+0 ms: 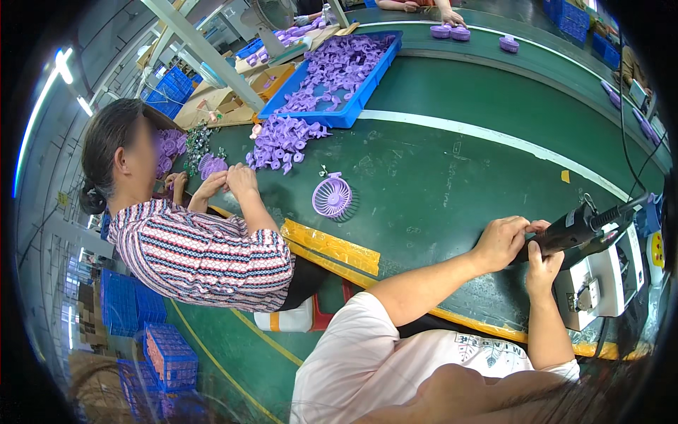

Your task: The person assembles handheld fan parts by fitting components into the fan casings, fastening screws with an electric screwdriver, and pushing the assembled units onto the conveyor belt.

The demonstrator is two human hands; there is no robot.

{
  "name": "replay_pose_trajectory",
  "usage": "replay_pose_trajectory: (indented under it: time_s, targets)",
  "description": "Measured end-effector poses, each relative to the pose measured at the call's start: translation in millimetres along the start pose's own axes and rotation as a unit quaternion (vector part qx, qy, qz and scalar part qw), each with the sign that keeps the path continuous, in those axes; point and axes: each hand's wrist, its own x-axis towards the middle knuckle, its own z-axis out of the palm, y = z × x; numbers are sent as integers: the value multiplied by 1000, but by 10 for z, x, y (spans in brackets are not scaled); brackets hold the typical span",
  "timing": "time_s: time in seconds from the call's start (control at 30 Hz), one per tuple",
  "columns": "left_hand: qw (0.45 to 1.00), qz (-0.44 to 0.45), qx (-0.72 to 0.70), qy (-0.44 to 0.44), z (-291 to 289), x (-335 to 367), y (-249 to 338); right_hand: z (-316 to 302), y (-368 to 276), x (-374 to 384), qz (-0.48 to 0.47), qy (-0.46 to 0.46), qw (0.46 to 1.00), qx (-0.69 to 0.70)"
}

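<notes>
At the right of the bench, my left hand [500, 244] is closed, its fingertips pressed together near the front end of a black corded tool [573, 230]. What those fingers hold is hidden. My right hand [544, 267] is closed against the front part of that tool, thumb raised toward my left hand. The tool looks like an electric screwdriver, lying nearly level, its cable leaving to the right. Behind it stands a white boxy device [590, 286]. Left of my hands, a round purple fan grille [332, 196] rests on the green bench.
A co-worker in a striped shirt [205, 258] sits at my left, hands near purple parts. Beyond lie a heap of purple pieces [284, 141] and a blue tray [346, 116] full of more. Yellow tape [332, 247] edges the bench. A conveyor carries purple parts [508, 44] along the far side.
</notes>
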Motion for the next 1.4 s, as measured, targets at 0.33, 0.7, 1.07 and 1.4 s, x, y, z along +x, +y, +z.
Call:
replay_pose_trajectory:
  time_s: [0.33, 0.7, 1.07, 1.4]
  targets:
    - [1000, -8, -7, 0, 37, 4, -38, -30, 12, 7, 3, 0, 1000, -6]
    - [999, -29, -7, -13, -10, 2, 22, 15, -18, 4, 6, 15, 1000, 12]
    - [998, 49, -34, -30, 7, -11, 92, 51, -23, 3, 70, 24, 989, 131]
    - [981, -49, 144, -120, 125, -127, 190, -86, 65, 81, 120, -13, 992, -23]
